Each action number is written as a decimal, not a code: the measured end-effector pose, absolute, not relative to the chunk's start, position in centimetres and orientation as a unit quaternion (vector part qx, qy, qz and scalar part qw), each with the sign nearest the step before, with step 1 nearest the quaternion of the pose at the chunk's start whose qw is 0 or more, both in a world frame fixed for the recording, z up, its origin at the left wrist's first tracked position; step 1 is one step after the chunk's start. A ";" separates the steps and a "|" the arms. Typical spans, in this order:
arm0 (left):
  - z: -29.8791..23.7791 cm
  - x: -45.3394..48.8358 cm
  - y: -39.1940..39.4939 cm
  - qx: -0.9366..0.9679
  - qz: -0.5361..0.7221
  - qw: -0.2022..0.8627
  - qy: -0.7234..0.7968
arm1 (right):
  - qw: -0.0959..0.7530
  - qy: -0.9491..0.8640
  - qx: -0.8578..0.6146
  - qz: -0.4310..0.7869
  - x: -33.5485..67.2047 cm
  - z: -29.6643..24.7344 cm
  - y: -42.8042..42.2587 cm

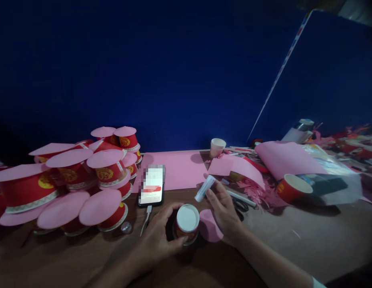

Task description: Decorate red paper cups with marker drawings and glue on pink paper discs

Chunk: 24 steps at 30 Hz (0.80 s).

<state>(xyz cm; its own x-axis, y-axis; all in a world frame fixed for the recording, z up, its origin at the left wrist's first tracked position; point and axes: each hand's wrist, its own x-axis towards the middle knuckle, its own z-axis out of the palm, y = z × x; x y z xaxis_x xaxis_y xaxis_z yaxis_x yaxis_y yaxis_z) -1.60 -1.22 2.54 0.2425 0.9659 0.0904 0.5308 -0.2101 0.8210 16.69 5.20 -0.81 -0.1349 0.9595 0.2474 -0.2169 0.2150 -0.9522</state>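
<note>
My left hand [163, 234] is wrapped around a red paper cup [188, 219] that stands upside down on the table, its white base facing up. Thumb and fingers press on the cup's sides. Pinched in my right hand [223, 206] is a glue stick [205, 188], white and pale blue, held tilted above and to the right of the cup. Whether its cap is off cannot be made out. Partly under my right hand lies a round pink paper disc [210, 226], beside the cup.
Several red cups with pink paper tops [108, 168] are stacked on the left. A phone [152, 186] with a white cable lies near a pink sheet [180, 170]. Scissors [241, 205], pink scraps [252, 192], a white cup [217, 147] and a tipped red cup [289, 188] are at the right.
</note>
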 end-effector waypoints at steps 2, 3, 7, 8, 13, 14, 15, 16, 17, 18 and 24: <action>2.6 -1.5 -1.2 0.710 0.322 0.339 0.527 | 0.570 -0.516 -0.330 0.547 16.6 -0.8 5.2; 2.6 -1.5 -1.2 0.710 0.320 0.338 0.528 | 0.569 -0.514 -0.323 0.554 16.5 -0.8 5.2; 2.0 -1.7 -1.2 0.715 0.323 0.327 0.528 | 0.546 -0.557 -0.304 0.547 16.1 -0.2 4.8; 1.9 -1.7 -1.2 0.716 0.323 0.323 0.528 | 0.538 -0.574 -0.301 0.539 16.1 0.1 4.6; 1.6 -1.7 -1.1 0.719 0.329 0.322 0.521 | 0.509 -0.630 -0.300 0.505 16.0 0.9 4.4; 1.6 -1.7 -1.1 0.719 0.332 0.322 0.519 | 0.503 -0.637 -0.303 0.499 16.1 0.9 4.5; 1.6 -1.7 -1.1 0.719 0.331 0.323 0.519 | 0.499 -0.642 -0.305 0.495 16.2 0.9 4.5; 1.7 -1.7 -1.1 0.719 0.330 0.322 0.520 | 0.494 -0.647 -0.308 0.492 16.3 0.9 4.6; 1.8 -1.7 -1.2 0.718 0.328 0.321 0.523 | 0.490 -0.652 -0.310 0.489 16.4 0.8 4.7; 1.9 -1.7 -1.2 0.718 0.325 0.320 0.526 | 0.486 -0.655 -0.313 0.486 16.5 0.8 4.7; 2.0 -1.7 -1.3 0.718 0.308 0.314 0.539 | 0.486 -0.662 -0.333 0.463 17.1 0.8 5.0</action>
